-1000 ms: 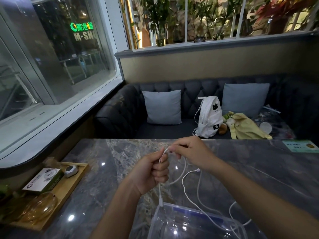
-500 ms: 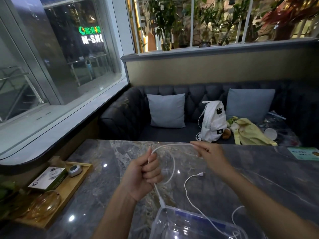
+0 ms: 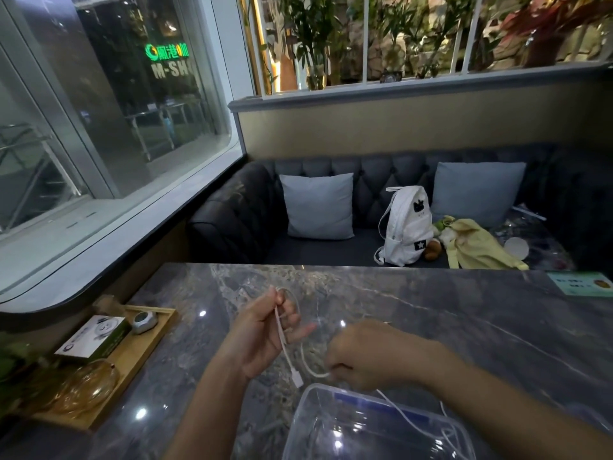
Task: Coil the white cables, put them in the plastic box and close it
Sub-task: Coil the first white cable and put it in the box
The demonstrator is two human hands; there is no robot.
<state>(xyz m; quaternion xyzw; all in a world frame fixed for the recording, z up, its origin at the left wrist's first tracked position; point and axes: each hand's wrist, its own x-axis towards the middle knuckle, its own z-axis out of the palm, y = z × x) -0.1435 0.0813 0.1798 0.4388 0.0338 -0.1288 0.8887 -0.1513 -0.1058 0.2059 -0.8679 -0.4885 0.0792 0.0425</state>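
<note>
A thin white cable (image 3: 288, 352) runs through both of my hands above the marble table. My left hand (image 3: 262, 336) pinches it near one end, so the plug hangs down below the palm, and a loop arcs over the fingers. My right hand (image 3: 366, 355) is closed on the cable lower down, just above the clear plastic box (image 3: 331, 423). From my right hand the cable trails down into the box, where more white cable lies. The box stands open at the table's near edge, partly cut off by the frame.
A wooden tray (image 3: 142, 353) at the left holds a small carton, a grey gadget and an amber glass dish. A green card (image 3: 580, 284) lies at the far right of the grey marble table (image 3: 464, 327). A sofa with cushions and a white backpack stands behind.
My right hand has swept from up beside the left hand down toward the box, drawing the cable into a loop around my left fingers. The left hand's fingers have loosened somewhat.
</note>
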